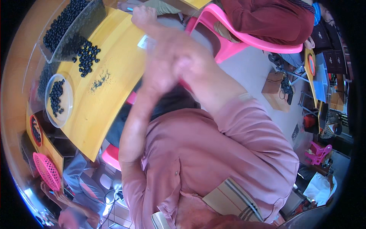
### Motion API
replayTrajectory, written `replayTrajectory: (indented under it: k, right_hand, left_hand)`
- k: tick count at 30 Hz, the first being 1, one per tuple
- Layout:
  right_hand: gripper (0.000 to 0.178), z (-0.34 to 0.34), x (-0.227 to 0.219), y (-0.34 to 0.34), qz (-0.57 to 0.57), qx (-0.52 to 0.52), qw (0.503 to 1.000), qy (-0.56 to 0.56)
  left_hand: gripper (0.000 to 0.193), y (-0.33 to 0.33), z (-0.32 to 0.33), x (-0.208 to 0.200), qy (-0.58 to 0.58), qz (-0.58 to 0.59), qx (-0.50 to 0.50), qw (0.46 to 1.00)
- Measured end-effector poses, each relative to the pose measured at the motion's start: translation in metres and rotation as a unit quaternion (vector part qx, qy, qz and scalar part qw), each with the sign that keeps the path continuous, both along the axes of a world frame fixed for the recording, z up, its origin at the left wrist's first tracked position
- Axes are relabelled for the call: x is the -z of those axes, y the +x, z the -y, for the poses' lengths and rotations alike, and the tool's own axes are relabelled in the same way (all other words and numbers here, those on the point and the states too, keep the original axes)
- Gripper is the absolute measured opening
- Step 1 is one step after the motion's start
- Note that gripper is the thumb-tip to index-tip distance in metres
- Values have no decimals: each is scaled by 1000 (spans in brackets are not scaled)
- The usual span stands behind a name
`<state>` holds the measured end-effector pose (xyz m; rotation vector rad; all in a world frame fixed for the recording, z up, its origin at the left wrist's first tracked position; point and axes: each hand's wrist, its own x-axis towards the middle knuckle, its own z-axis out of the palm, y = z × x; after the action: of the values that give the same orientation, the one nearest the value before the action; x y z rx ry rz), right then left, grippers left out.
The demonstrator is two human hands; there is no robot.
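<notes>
The right hand grips a blue stick by the table.

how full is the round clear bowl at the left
Partly full: the dark beads in the round clear bowl cover only part of its bottom, and the rest shows bare.

One wide head-worn fisheye view, from close above, downward over the yellow table

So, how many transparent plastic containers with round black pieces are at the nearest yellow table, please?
2: a rectangular bin at the picture's upper left and a round bowl below it. Others may be hidden; the dark patch beside them is unclear.
</notes>
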<state>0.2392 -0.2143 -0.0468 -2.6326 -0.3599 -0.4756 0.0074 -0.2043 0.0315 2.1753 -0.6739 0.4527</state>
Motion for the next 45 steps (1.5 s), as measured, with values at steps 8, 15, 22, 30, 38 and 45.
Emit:
replayTrajectory:
  k: [8, 15, 22, 30, 38, 45]
  right_hand:
    - [29, 15, -24, 1, -73, -14, 997, 0]
    - [27, 9, -31, -7, -89, -18, 996, -14]
    - [29, 17, -33, -2, -82, 0, 997, -2]
    - [28, 16, -20, 9, -83, -2, 995, -55]
    - [30, 11, -29, 4, -101, 15, 994, -49]
    - [29, 12, -23, 8, -54, 5, 998, -40]
  left_hand:
    - [29, -32, 2, -50, -76, 55, 97, 991]
    - [45, -90, 31, -83, -187, 119, 292, 930]
    - [29, -84, 27, -86, -137, 158, 324, 923]
    - [31, -77, 29, -73, -142, 262, 238, 924]
    - [43, -60, 0, -52, -45, 184, 200, 961]
    - [73, -57, 26, -46, 1, 209, 240, 948]
